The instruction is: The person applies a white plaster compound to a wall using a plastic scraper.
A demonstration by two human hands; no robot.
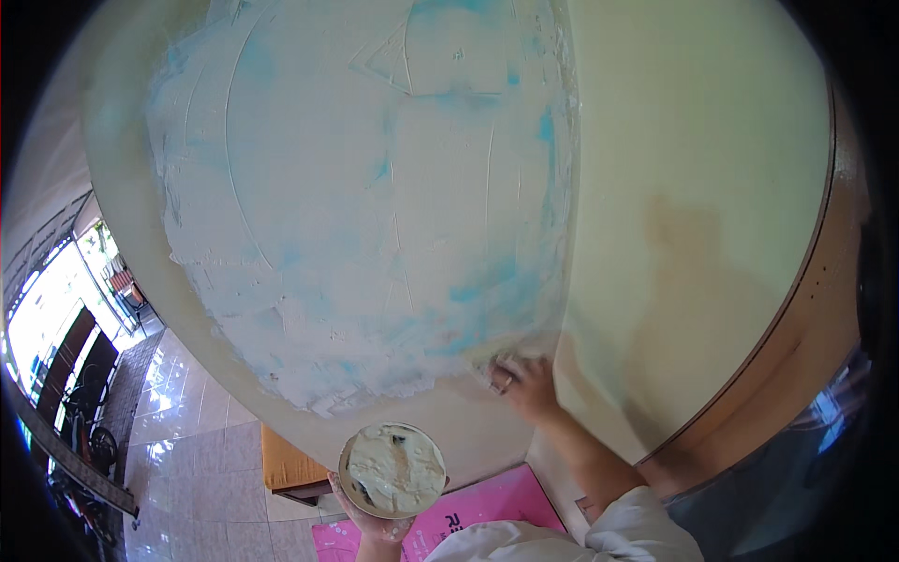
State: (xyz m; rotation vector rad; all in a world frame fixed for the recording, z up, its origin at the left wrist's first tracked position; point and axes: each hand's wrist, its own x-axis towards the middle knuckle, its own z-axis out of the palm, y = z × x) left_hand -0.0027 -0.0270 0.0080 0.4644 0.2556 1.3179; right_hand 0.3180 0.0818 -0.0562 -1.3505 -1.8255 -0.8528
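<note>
My left hand (379, 532) grips a round tub of pale putty (393, 468) from below, tilted so its creamy, uneven contents face me. Against the lower part of the wall, close to the corner, my right hand (526, 384) has its fingers curled together. What they hold is hidden by the hand and blends with the wall. Above it spreads a large patch of white putty (318, 187) with blue showing through and ridged tool marks. The patch's ragged lower edge ends just left of my right hand.
A plain pale green wall (702, 112) meets the coated one at the corner on the right. Below lie a pink printed sheet or box (487, 501) and an orange-topped bench (292, 459). Tiled floor (187, 459) stretches left towards motorcycles (94, 445) and a bright opening.
</note>
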